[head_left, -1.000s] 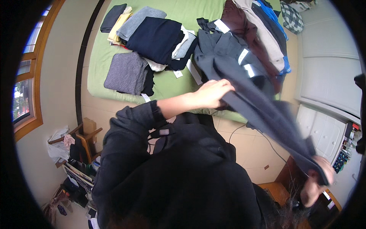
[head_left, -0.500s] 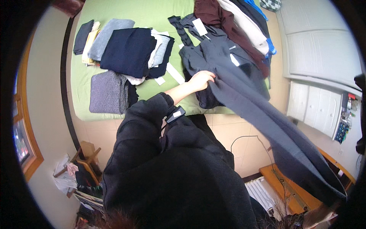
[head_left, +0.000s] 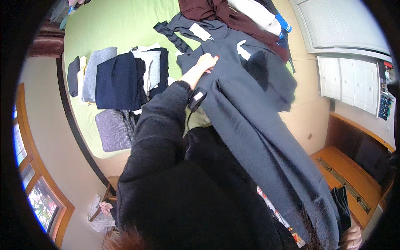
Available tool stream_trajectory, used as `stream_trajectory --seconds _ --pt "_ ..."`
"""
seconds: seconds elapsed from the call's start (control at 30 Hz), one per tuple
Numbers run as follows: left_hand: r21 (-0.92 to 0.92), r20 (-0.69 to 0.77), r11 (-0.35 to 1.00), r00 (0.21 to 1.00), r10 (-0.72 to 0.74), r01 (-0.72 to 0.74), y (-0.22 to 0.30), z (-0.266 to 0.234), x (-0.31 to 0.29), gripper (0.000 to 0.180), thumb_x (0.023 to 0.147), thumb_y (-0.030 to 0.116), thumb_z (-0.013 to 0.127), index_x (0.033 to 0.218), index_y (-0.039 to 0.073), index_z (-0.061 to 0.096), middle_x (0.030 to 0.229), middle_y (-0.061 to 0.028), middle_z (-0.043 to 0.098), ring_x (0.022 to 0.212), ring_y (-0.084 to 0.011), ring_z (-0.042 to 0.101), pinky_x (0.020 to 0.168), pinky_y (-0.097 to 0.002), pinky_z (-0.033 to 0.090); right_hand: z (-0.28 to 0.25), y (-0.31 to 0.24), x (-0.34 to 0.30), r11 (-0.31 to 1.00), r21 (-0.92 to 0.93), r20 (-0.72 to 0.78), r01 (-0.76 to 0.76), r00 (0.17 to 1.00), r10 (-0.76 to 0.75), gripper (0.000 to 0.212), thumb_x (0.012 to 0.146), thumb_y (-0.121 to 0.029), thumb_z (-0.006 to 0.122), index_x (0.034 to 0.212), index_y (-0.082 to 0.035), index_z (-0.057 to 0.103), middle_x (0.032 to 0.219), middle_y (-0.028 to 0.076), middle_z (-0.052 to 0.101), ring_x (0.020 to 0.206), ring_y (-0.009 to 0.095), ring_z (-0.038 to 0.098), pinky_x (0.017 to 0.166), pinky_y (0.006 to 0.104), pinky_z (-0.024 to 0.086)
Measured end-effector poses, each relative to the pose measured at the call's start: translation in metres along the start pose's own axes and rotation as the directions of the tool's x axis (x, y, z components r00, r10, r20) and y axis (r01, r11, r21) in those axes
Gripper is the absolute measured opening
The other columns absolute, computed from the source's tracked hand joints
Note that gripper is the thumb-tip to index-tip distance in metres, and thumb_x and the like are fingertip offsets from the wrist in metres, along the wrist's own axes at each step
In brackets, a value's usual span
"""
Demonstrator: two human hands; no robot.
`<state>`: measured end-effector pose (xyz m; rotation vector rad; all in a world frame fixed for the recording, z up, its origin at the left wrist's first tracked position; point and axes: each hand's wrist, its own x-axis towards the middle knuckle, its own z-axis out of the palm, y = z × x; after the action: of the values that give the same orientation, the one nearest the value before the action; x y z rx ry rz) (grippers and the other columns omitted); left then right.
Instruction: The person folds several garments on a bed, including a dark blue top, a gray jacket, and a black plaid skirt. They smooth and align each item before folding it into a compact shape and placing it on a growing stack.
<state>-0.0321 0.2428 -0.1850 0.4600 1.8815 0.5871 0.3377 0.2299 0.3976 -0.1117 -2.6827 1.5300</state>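
Note:
A pair of dark grey trousers point(head_left: 250, 121) stretches from the bed down across my right side. My left hand point(head_left: 205, 63) is closed on the cloth below the waistband, its fingertips pinching a bit of fabric. At the lower right edge, my right hand point(head_left: 353, 236) grips the leg ends by the dark cuffs point(head_left: 341, 204); only part of that hand shows. The two legs lie roughly one over the other, pulled long between my hands. Beneath and beyond the waist lies more dark grey clothing point(head_left: 275, 87) with a white tag point(head_left: 200, 32).
On the green bed point(head_left: 112, 25) at left sit folded clothes: a navy pile point(head_left: 118, 79), a light grey one point(head_left: 98, 68) and a speckled grey one point(head_left: 114, 130). Maroon point(head_left: 225, 14) and white garments point(head_left: 258, 16) lie at the far right. A wooden bench point(head_left: 350, 179) stands at right.
The view has shifted. My left hand has moved up the trousers nearer the waistband, and the legs have swung in closer to my body, lying flatter and wider. My right hand has come lower.

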Motion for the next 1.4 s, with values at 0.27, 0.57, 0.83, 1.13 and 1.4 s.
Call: stream_trajectory --seconds 0.27,0.57,0.83,1.13,1.4 --pt "0.468 0.009 0.884 1.0 -0.025 0.018 0.03 0.048 0.074 0.088 0.076 0.078 0.033 0.114 0.004 0.062 0.118 -0.0163 0.059 0.113 -0.0281 0.055 0.092 -0.0387 0.044 0.018 -0.001 0.005 0.994 0.105 -0.156 -0.043 0.986 0.059 0.007 0.081 -0.012 0.059 0.086 -0.007 0.058 0.06 0.002 0.046 0.049 0.014 0.042 0.047 0.0313 0.033" --pt "-0.542 0.159 0.837 0.987 0.02 0.07 0.009 0.002 0.125 0.04 0.078 0.042 0.071 0.066 0.009 0.05 0.051 -0.0039 0.047 0.038 -0.0169 0.044 0.034 -0.0305 0.035 0.024 -0.005 -0.009 0.98 0.14 -0.082 -0.141 0.985 0.154 0.012 0.07 -0.013 0.062 0.061 -0.006 0.057 0.054 0.003 0.051 0.044 0.013 0.045 0.042 0.0282 0.029" --pt "-0.956 -0.033 0.279 0.979 0.202 -0.09 0.014 -0.086 0.133 0.022 0.09 0.016 0.053 0.11 0.007 0.056 0.093 -0.0059 0.063 0.083 -0.0184 0.061 0.078 -0.0367 0.052 0.019 -0.013 -0.03 0.981 -0.021 -0.161 -0.193 0.969 0.187 0.008 0.07 -0.01 0.067 0.074 -0.007 0.062 0.051 -0.004 0.037 0.043 0.011 0.029 0.044 0.0294 0.023" --pt "-0.866 0.127 0.5 0.965 0.23 -0.005 0.0 -0.054 0.105 0.022 0.091 0.007 0.048 0.11 -0.005 0.052 0.099 -0.0186 0.062 0.092 -0.0269 0.064 0.083 -0.0387 0.055 -0.015 -0.001 -0.045 0.999 -0.017 -0.005 -0.039 0.999 0.039 0.009 0.082 -0.016 0.063 0.087 -0.011 0.067 0.064 -0.002 0.051 0.054 0.009 0.045 0.048 0.0248 0.031" --pt "-0.425 0.362 0.781 0.705 0.61 -0.458 0.026 0.0 -0.005 0.02 0.083 0.001 0.052 0.1 0.0 0.063 0.096 -0.009 0.066 0.08 -0.0126 0.063 0.073 -0.0252 0.053 -0.027 0.011 -0.06 0.999 -0.035 0.124 0.009 0.992 -0.004 0.013 0.085 -0.016 0.062 0.094 -0.016 0.072 0.06 -0.005 0.05 0.047 0.003 0.044 0.044 0.0202 0.026"
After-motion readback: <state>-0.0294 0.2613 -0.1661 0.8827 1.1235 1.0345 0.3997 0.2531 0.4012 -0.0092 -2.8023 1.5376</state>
